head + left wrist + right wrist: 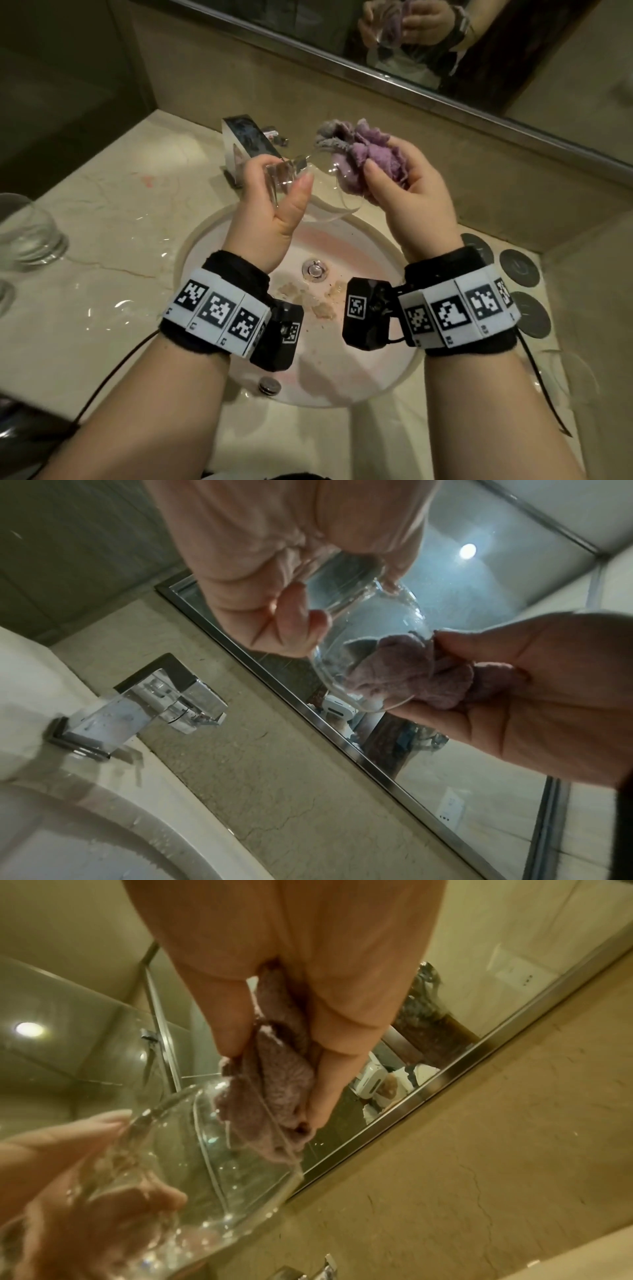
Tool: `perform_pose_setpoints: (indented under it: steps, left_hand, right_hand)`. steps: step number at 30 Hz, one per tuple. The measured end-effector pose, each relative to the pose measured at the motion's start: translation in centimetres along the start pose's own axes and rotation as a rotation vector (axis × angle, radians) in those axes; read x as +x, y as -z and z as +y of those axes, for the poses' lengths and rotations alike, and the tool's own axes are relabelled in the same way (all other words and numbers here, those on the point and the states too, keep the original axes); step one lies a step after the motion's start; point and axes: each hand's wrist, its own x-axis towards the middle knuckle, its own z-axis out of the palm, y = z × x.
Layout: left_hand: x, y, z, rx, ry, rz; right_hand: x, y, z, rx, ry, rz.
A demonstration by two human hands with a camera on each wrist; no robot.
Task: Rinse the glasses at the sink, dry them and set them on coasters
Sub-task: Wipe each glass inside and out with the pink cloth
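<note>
My left hand (284, 178) grips a clear glass (322, 193) by its base, above the sink. The glass lies tilted on its side with its mouth to the right. My right hand (387, 157) holds a bunched purple cloth (356, 144), part of which is pushed into the glass's mouth. In the left wrist view the cloth (394, 674) shows through the glass (377, 631) wall. The right wrist view has the cloth (267, 1096) pinched between thumb and fingers at the rim of the glass (212, 1164). Three dark round coasters (519, 267) lie on the counter at the right, bare.
Below my hands is the round sink basin (342, 377), with a square chrome faucet (246, 140) behind it. Another clear glass (27, 229) stands upright on the marble counter at far left. A mirror (445, 51) runs along the back wall.
</note>
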Motion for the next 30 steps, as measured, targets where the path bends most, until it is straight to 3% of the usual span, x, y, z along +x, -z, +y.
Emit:
perform_pose_setpoints:
  steps: [7,12,16,24,30]
  left_hand:
    - [0.3,-0.1,-0.3,-0.086,0.045,0.049]
    - [0.7,-0.6,-0.7,-0.360,0.234,0.090]
    - [1.0,-0.8,-0.9,-0.491,0.306,0.084]
    - [1.4,-0.3,-1.4,-0.842,0.438,-0.122]
    - [1.5,-0.1,-1.2,-0.843,0.450,-0.239]
  right_hand:
    - [-0.9,0.7,0.5,-0.015,0.111,-0.084]
    - [-1.2,1.5,1.4,0.044,0.164,-0.140]
    - [-1.2,1.3,2.5,0.093,0.185,-0.105]
    - [-1.0,0.9,4.2,0.230,0.157,-0.040]
    - [-0.5,0.8,4.7,0.408,0.015,0.063]
